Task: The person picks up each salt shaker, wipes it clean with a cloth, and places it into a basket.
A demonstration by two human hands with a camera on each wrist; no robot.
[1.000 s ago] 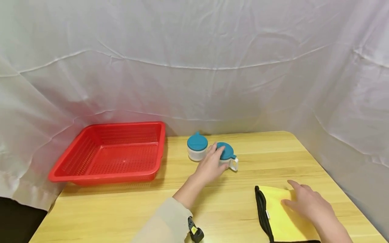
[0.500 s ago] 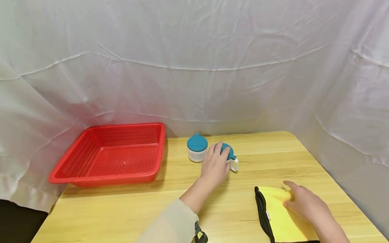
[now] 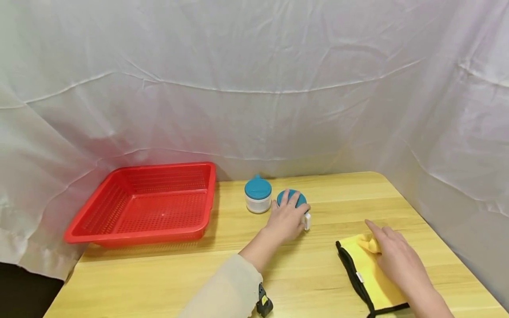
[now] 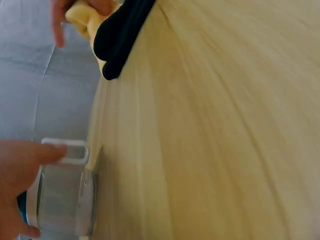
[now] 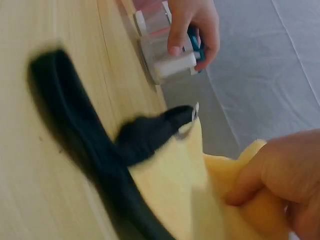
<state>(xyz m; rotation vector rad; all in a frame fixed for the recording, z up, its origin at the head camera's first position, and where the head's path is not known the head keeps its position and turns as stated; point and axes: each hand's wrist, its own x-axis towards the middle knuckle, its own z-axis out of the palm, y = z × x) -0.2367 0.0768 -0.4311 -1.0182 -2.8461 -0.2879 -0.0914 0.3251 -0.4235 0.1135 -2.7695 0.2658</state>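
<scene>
In the head view a clear jar with a blue lid (image 3: 301,199) and a white handle (image 3: 307,221) stands on the wooden table. My left hand (image 3: 285,223) grips it from above, fingers spread across the lid. The left wrist view shows the thumb at the handle of the jar (image 4: 62,200). A yellow cloth with black edging (image 3: 370,269) lies nearer the front right. My right hand (image 3: 401,263) pinches a bunched fold of it; the index finger points forward in the head view. In the right wrist view the cloth (image 5: 175,185) rises toward the hand.
Just left of the gripped jar stands a second blue-lidded jar (image 3: 258,201). A red perforated plastic basket (image 3: 139,236) occupies the table's back left. Pale fabric (image 3: 254,110) hangs behind and along the sides of the table (image 3: 159,282).
The left hand has settled over the jar's lid, and the jar has turned slightly, its handle coming nearer. My right hand has gathered up the cloth's far part and shifted its black edging.
</scene>
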